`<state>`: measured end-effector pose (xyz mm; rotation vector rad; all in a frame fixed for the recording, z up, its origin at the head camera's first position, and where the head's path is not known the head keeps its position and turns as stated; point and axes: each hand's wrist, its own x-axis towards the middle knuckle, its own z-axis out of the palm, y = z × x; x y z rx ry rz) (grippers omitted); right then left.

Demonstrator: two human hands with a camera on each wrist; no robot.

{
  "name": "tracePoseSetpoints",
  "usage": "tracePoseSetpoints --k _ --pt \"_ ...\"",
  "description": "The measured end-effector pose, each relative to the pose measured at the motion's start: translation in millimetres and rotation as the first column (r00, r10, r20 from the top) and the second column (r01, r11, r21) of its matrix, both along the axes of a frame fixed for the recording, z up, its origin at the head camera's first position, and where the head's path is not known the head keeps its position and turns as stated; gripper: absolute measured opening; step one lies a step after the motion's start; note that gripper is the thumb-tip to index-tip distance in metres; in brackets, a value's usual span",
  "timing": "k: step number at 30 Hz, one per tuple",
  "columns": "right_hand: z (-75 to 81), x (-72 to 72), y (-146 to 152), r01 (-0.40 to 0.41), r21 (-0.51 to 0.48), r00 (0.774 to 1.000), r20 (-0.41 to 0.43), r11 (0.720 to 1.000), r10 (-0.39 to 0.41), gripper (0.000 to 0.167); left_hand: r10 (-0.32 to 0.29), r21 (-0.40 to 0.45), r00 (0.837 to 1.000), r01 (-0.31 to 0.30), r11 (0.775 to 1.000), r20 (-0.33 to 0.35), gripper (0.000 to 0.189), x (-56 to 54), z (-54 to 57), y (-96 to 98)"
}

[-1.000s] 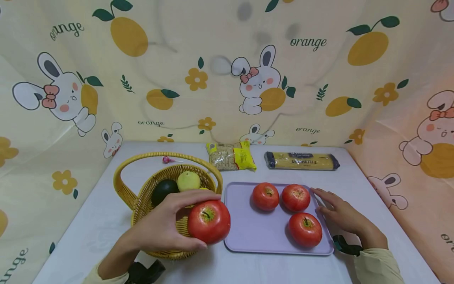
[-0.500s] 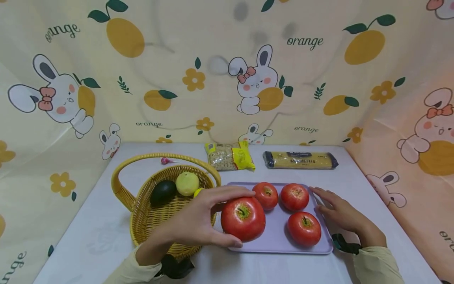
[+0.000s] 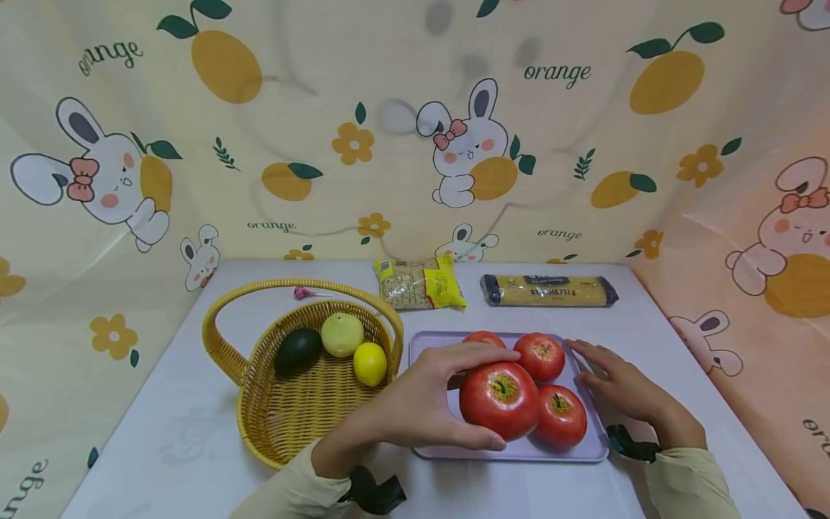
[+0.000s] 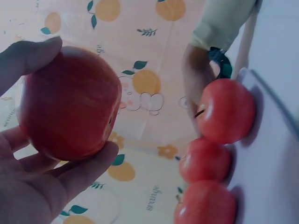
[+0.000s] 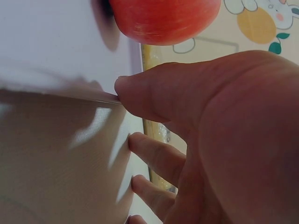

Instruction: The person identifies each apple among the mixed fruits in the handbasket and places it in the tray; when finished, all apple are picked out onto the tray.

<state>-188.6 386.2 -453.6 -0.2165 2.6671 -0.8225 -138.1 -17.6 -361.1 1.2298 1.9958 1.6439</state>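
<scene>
My left hand point(image 3: 421, 396) holds a red apple point(image 3: 499, 400) between thumb and fingers, raised above the lilac tray point(image 3: 447, 453). In the left wrist view the held apple point(image 4: 70, 105) hangs clear of the tray. Three more red apples sit on the tray: one at its far right point(image 3: 540, 357), one nearer the front point(image 3: 561, 417), and one point(image 3: 483, 337) mostly hidden behind my left hand. At the tray's right edge rests my right hand point(image 3: 625, 389), fingers extended. The right wrist view shows its thumb point(image 5: 154, 91) touching the tray rim, with the fingertips on the table beside it.
Left of the tray stands a wicker basket point(image 3: 259, 440) with a tall handle, holding a dark green avocado point(image 3: 298, 352), a pale green round fruit point(image 3: 342, 334) and a lemon point(image 3: 370, 364). Behind lie a lollipop point(image 3: 301, 293), a yellow-ended bag point(image 3: 420, 284) and a spaghetti pack point(image 3: 548, 290).
The left hand has carried its apple rightward from over the basket's edge to over the tray, uncovering the lemon. My right hand has stayed at the tray's right edge.
</scene>
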Motion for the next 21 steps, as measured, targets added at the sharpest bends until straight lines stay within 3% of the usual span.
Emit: tracePoseSetpoints --k 10,21 --pt "-0.6 -1.8 1 0.000 0.014 1.000 -0.001 1.000 0.000 0.081 0.066 -0.073 0.997 -0.063 0.995 0.037 0.079 4.1 -17.3 19.0" --pt "-1.9 -3.0 0 0.019 0.010 0.999 0.027 1.000 -0.019 0.082 0.157 -0.143 0.987 -0.153 0.978 0.018 0.076 8.6 -41.1 39.1"
